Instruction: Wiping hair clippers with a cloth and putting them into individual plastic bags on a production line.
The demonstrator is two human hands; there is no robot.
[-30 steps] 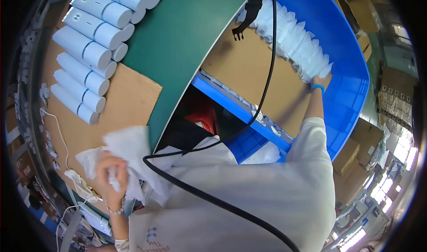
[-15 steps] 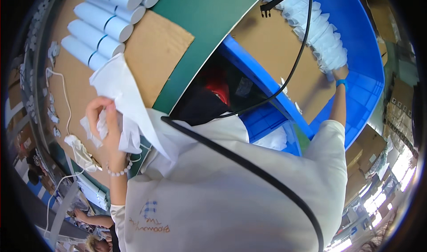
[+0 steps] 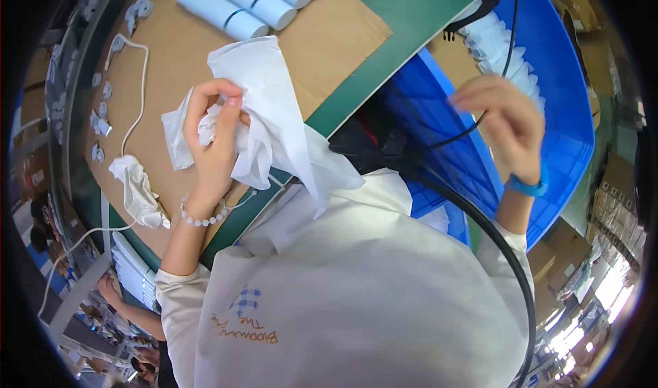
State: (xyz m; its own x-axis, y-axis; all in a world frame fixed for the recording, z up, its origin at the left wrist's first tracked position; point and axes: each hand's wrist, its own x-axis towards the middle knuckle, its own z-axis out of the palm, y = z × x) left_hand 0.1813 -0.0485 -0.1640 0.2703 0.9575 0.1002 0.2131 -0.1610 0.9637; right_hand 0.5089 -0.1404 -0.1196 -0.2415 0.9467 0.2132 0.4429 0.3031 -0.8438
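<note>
The left hand (image 3: 218,138) has a crumpled white sheet (image 3: 277,90) pinched between thumb and fingers, loose folds spilling over the cardboard (image 3: 336,52) at left, just on the near side of the pale blue cylinders (image 3: 218,11)! Across to the right, the right hand (image 3: 506,121) blurs above the blue bin (image 3: 577,107), fingers bent and parted from the thumb, nothing seen in its grasp, white bundles (image 3: 495,40) on its far side.

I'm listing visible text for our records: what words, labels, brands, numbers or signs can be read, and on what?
White shirt: orange lettering beside a blue checked patch, upside down in this view; I won't copy its words.
Cardboard boxes at the right: marks too small to read.
</note>
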